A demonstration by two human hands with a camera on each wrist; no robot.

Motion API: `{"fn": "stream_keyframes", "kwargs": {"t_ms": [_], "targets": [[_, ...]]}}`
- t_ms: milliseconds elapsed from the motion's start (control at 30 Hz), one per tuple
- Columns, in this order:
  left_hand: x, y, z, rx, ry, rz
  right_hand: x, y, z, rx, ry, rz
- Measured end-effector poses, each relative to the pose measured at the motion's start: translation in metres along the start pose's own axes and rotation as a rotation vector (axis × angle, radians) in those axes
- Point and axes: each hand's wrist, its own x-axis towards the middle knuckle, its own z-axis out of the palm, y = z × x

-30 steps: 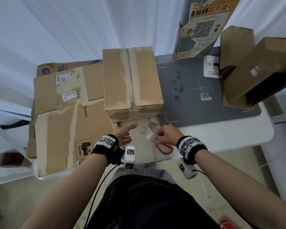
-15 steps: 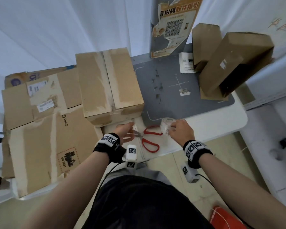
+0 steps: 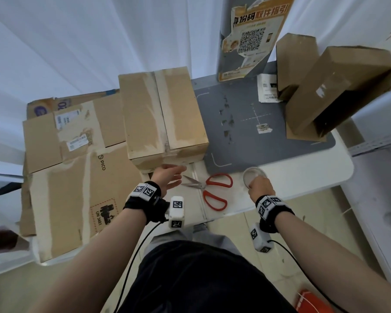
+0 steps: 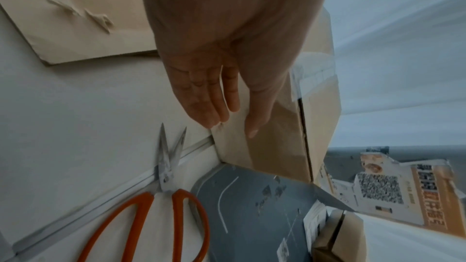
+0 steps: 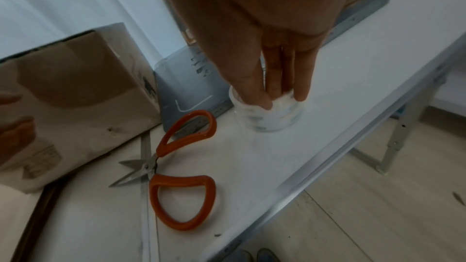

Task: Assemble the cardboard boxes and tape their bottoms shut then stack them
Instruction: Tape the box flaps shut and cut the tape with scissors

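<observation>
A cardboard box point(image 3: 163, 116) with its flaps taped shut stands on the white table point(image 3: 303, 177); its near face point(image 4: 274, 130) and side point(image 5: 75, 95) show in the wrist views. My left hand point(image 3: 178, 175) point(image 4: 232, 127) is flat, with straight fingers at the lower near face of the box and nothing in it. My right hand point(image 3: 254, 184) point(image 5: 282, 99) pinches the rim of a clear tape roll point(image 3: 254, 173) point(image 5: 267, 115) that stands on the table, fingertips dipped inside it. Orange-handled scissors point(image 3: 212, 190) point(image 4: 161, 216) point(image 5: 181, 166) lie half open between the hands.
Flattened cardboard sheets point(image 3: 77, 177) are piled on the left. A grey mat point(image 3: 257, 136) covers the table's back, with two folded boxes point(image 3: 339, 93) leaning at its right and a QR poster point(image 3: 253, 35) behind. The table's front edge point(image 5: 327, 166) is close to the roll.
My right hand carried the tape roll rightward, off the scissors, and lowered it onto the table. My left hand left the scissor blades and moved up to the box's near face.
</observation>
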Motion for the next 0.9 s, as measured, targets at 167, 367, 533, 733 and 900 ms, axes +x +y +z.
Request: {"fn": "stream_keyframes", "kwargs": {"t_ms": [167,367,533,733,900], "targets": [[-0.004,0.006,-0.016,-0.019,-0.028,0.113,-0.002,-0.027,-0.021,0.035,0.138,-0.04],[-0.005,0.009,-0.035,-0.192,0.02,0.162,-0.022,-0.12,-0.049,0.876,-0.235,-0.205],[-0.002,0.012,-0.036,-0.326,0.101,0.15,-0.044,-0.172,-0.049,1.095,-0.545,-0.171],[0.001,0.01,-0.035,-0.402,0.085,0.159,-0.041,-0.187,-0.042,1.34,-0.608,-0.059],[0.004,0.009,-0.037,-0.405,0.073,0.149,-0.039,-0.189,-0.041,1.354,-0.613,-0.028]]}}
